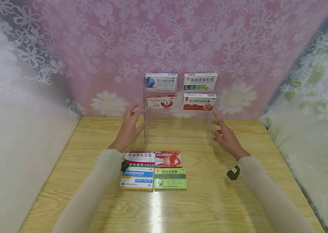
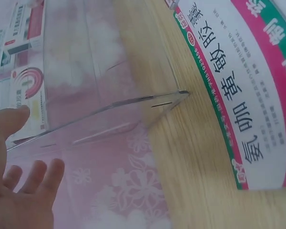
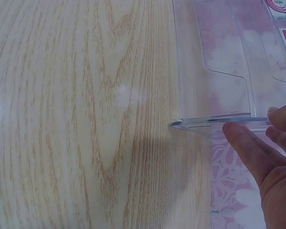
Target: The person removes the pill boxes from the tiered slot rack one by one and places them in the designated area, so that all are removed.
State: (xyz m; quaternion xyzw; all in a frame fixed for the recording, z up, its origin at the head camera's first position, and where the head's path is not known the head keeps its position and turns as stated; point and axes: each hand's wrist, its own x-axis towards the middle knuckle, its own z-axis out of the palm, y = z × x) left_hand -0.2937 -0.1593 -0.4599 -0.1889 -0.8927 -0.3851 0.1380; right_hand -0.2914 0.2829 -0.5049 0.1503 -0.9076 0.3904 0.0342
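A clear display rack [image 1: 178, 124] stands upright at the back of the table, with medicine boxes on its upper tiers. At its left side is my left hand [image 1: 129, 127]. In the left wrist view, the thumb and the loosely spread fingers [image 2: 52, 174] lie on either side of the rack's side panel [image 2: 100, 112], apart from it. My right hand [image 1: 226, 137] is at the rack's right side. In the right wrist view, its thumb and fingers [image 3: 243, 138] pinch the clear side panel [image 3: 214, 120].
Top tier: a blue-white box [image 1: 161, 83] and a green-white box [image 1: 200, 82]. Below them: a pink-ring box [image 1: 161, 102] and a red-white box [image 1: 199, 103]. On the table lie a red-green-white box [image 1: 139, 158], a red box [image 1: 168, 159], a blue-white box [image 1: 136, 179] and a green box [image 1: 170, 179].
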